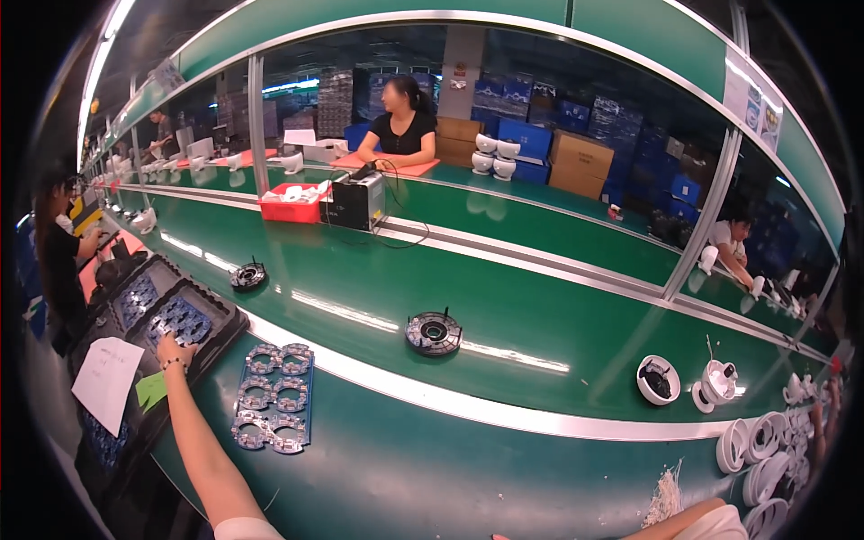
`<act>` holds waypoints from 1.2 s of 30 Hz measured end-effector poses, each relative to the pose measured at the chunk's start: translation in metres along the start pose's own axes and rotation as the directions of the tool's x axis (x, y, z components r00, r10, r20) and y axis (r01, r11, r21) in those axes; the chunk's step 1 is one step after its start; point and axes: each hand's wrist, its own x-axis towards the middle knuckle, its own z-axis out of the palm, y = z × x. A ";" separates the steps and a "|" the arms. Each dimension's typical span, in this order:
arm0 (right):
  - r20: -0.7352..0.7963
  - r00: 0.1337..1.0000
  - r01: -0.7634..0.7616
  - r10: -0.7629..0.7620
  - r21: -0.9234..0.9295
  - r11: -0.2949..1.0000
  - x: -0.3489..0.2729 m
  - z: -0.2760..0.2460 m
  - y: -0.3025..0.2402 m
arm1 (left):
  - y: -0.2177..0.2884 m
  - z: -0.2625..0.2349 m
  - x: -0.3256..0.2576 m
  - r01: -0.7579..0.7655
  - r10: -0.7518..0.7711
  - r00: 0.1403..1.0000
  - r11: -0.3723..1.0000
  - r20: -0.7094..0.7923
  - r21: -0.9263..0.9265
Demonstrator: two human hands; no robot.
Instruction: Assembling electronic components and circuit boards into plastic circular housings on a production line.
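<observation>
The left hand (174, 351) reaches out to a black tray (236, 321) on the left side. Its fingers are bent down onto the near end of some blue boards (183, 315) in the tray. I can't tell how far open its grip is, or whether it has hold of a board. I see just the right forearm (688, 524) at the bottom edge, so I can't tell what the right grip is doing.

A white paper (108, 385) and a small green paper (151, 391) lie on the tray. Just beside the tray, a blue sheet of ring boards (273, 396) lies flat on the green tabletop (387, 477). Past the pale strip (396, 385), a round black part (434, 333) sits on the shiny green belt (540, 315). A bunch of thin white wires (664, 499) lies near the right forearm.
</observation>
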 end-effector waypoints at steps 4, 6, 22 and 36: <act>0.090 0.996 -0.019 0.016 0.034 0.999 0.002 -0.014 0.002 | 0.010 -0.006 -0.002 0.128 -0.137 0.983 0.989 0.126 0.074; 0.114 0.993 -0.021 0.018 0.034 0.999 0.004 -0.016 0.000 | -0.004 0.011 0.019 0.167 -0.175 0.969 0.984 0.175 0.060; -0.029 0.999 0.036 -0.036 0.004 0.999 -0.001 -0.012 0.001 | 0.052 -0.057 -0.023 -0.431 0.259 0.457 0.901 -0.851 0.043; -0.325 0.930 0.125 -0.174 -0.165 0.978 0.056 0.014 -0.049 | 0.098 -0.180 -0.350 -0.219 -0.021 0.976 -0.080 -0.218 -0.972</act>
